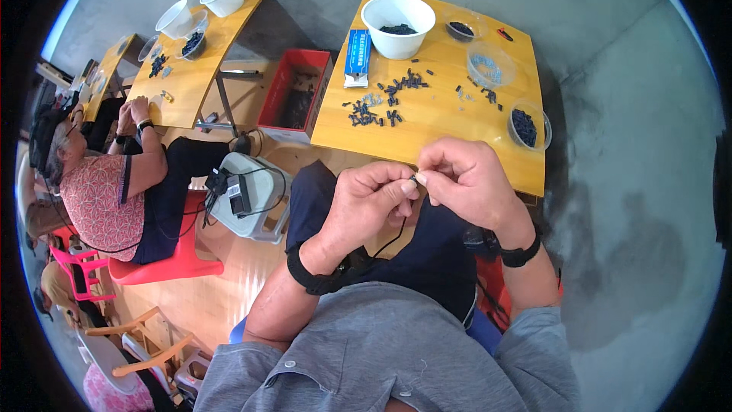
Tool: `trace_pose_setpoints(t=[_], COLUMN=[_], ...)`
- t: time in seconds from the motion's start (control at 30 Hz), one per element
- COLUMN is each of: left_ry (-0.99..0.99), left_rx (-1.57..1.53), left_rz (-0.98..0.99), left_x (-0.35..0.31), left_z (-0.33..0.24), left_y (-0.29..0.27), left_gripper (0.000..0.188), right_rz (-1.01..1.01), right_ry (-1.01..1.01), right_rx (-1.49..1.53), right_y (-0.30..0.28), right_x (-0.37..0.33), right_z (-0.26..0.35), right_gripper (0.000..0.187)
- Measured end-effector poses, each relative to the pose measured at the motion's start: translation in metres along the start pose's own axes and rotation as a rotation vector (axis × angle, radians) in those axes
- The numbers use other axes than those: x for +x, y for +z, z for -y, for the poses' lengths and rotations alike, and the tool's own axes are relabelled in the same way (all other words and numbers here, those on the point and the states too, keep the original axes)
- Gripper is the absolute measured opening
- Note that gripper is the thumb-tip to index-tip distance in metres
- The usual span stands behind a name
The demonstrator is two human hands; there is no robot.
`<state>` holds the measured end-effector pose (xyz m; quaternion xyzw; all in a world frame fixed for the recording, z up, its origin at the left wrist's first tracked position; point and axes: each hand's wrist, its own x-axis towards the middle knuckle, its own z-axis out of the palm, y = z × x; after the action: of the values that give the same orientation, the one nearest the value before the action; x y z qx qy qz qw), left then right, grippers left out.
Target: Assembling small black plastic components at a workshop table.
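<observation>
My left hand [367, 204] and my right hand [467, 180] meet above my lap, just off the near edge of the yellow table [335, 123]. Both are closed, thumb against fingers, on one tiny dark part [414, 179]. The fingers cover most of it, so its kind cannot be made out. Loose small black pieces [408, 82] lie scattered on the tabletop beyond my hands. Beside them is a little heap of pale, clear-looking pieces [371, 99].
A white tub [398, 44] of black pieces stands at the back by a blue box [357, 57]. Clear tubs [524, 128] sit along the right. Left of the table are a red crate [276, 118], a grey stool [255, 217] with black devices, and a seated person [99, 191].
</observation>
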<state>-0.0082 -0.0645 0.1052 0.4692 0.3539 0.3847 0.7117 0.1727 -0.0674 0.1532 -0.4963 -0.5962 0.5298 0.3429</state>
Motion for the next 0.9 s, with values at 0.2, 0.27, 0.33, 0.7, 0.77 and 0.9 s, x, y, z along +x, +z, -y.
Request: trace_pose_setpoints(t=[0.2, 0.27, 0.33, 0.7, 0.77, 0.9], left_ry=[0.016, 0.012, 0.021, 0.019, 0.003, -0.011], left_rx=[-0.049, -0.054, -0.067, -0.057, -0.081, -0.138], left_rz=[0.040, 0.049, 0.054, 0.058, 0.079, 0.101], left_x=[-0.003, -0.004, -0.004, -0.004, -0.005, -0.004], left_z=[-0.003, -0.006, -0.006, -0.006, -0.006, 0.002], left_y=[0.003, 0.003, 0.003, 0.000, -0.001, -0.004], left_gripper=[0.011, 0.012, 0.012, 0.012, 0.012, 0.011], right_rz=[-0.130, -0.160, -0.152, -0.103, -0.097, -0.099], right_ry=[-0.349, -0.436, -0.487, -0.609, -0.615, -0.629], right_rx=[-0.097, -0.144, -0.191, -0.294, -0.333, -0.357], right_y=[0.007, 0.008, 0.007, 0.006, 0.005, 0.009], right_x=[-0.008, -0.009, -0.008, -0.005, -0.006, -0.006], right_z=[-0.006, -0.005, -0.002, -0.007, -0.006, -0.011], right_gripper=[0.005, 0.007, 0.008, 0.013, 0.014, 0.015])
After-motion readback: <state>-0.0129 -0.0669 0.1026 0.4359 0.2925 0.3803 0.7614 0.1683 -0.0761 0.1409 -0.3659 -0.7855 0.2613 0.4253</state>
